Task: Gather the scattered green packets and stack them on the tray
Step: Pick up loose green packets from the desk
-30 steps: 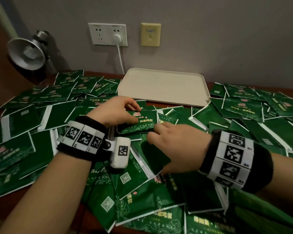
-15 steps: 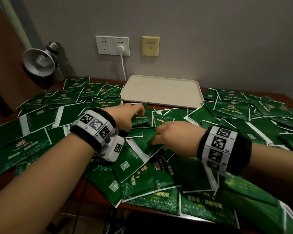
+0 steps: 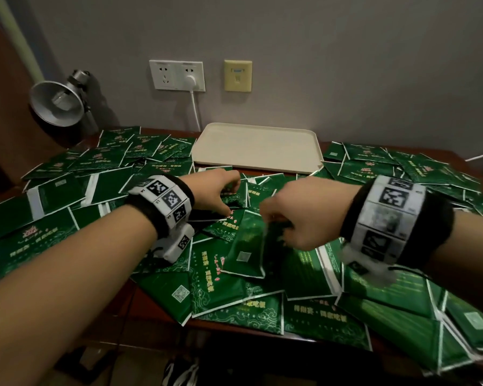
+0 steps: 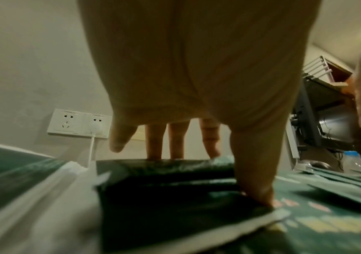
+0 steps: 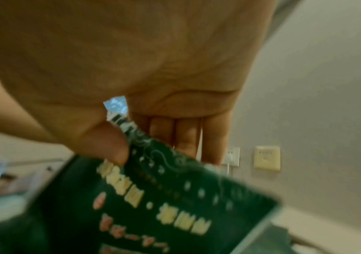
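Dim indoor light, motion blur on right hand [image 3: 304, 215], wrist views soft, edges bowed

Bare forearms. Each wrist wears a black band [image 3: 162, 203] ringed with white square-code tags; a small white camera [image 3: 177, 242] hangs below.

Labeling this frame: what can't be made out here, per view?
- Head: the right hand is motion-blurred; its grip on the lifted packet is unclear.
- Head: the left hand hides its small stack; packet count unknown.
- Right wrist: print on the lifted packet is smeared, lower part cut off.
- Left wrist: the palm blocks the tray.
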Available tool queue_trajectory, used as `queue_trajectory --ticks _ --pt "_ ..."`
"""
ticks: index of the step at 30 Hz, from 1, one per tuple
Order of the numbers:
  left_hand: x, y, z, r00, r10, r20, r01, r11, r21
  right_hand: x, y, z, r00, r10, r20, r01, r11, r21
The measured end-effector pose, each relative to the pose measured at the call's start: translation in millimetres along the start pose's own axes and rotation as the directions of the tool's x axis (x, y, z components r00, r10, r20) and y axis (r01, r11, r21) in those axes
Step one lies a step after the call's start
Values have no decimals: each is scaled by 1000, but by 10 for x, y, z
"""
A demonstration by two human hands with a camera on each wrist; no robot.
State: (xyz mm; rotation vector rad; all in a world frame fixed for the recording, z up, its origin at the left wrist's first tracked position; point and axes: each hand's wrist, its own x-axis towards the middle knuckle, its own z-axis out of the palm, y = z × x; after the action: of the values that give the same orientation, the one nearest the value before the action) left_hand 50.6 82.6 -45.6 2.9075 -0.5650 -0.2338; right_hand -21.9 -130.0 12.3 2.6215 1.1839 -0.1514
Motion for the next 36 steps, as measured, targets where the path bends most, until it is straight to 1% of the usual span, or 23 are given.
queue_trajectory --ticks 2,3,5,7,8,10,11,12,14,16,17,20,22,25,27,29,30,31,34,36 --pt "26 12 15 1000 11 13 -12 1000 6 135 17 61 999 -33 10 31 988 153" --pt "38 12 23 999 13 31 -13 1000 19 210 15 91 999 -40 8 38 981 189" --pt "62 0 36 996 -3 92 -3 998 68 355 -10 138 999 -43 16 38 977 209" --pt "67 -5 51 990 -24 139 11 995 99 479 -50 177 999 -52 13 48 979 198" --pt "70 -11 52 989 -27 148 12 994 106 524 -61 201 998 -62 -3 61 985 160" --pt "67 -26 49 991 -21 134 8 995 100 550 -54 227 996 -78 -35 79 997 7" --pt "62 -31 46 994 -13 112 3 996 85 531 -33 235 997 -75 -27 74 996 -44" --pt "58 -39 43 996 -5 91 -1 998 70 493 -9 245 998 -66 -2 66 996 -53" --pt "41 -58 48 997 -1 74 -3 998 56 420 12 287 995 -47 92 47 999 3" --pt "34 -65 56 998 1 58 -5 998 67 403 -21 336 984 -17 178 9 999 43" --pt "34 -68 60 999 -1 47 -2 998 70 416 -48 370 982 4 187 -15 998 61" --pt "25 -59 68 1000 9 19 -11 996 93 457 -113 424 982 59 180 -81 990 118" --pt "-1 -49 76 1000 3 29 -6 995 104 446 -130 393 981 93 172 -118 983 138" --pt "-47 -50 84 998 -5 67 -1 996 94 407 -124 305 984 150 95 -166 969 182" --pt "-57 -58 90 998 2 64 -8 996 92 383 -62 261 962 271 25 -265 911 317" --pt "-83 -52 89 997 0 75 -6 997 83 352 35 242 915 403 -15 -350 811 470" --pt "-100 -48 89 997 -3 78 -3 997 73 326 71 234 896 443 -8 -379 776 505" --pt "-110 -51 97 998 0 68 -4 998 64 301 96 237 886 462 21 -408 759 508" --pt "-115 -74 96 998 41 -43 -39 998 48 264 92 283 875 464 139 -474 762 440" --pt "-120 -85 80 995 36 -96 -37 999 -5 264 60 308 870 451 196 -488 742 459"
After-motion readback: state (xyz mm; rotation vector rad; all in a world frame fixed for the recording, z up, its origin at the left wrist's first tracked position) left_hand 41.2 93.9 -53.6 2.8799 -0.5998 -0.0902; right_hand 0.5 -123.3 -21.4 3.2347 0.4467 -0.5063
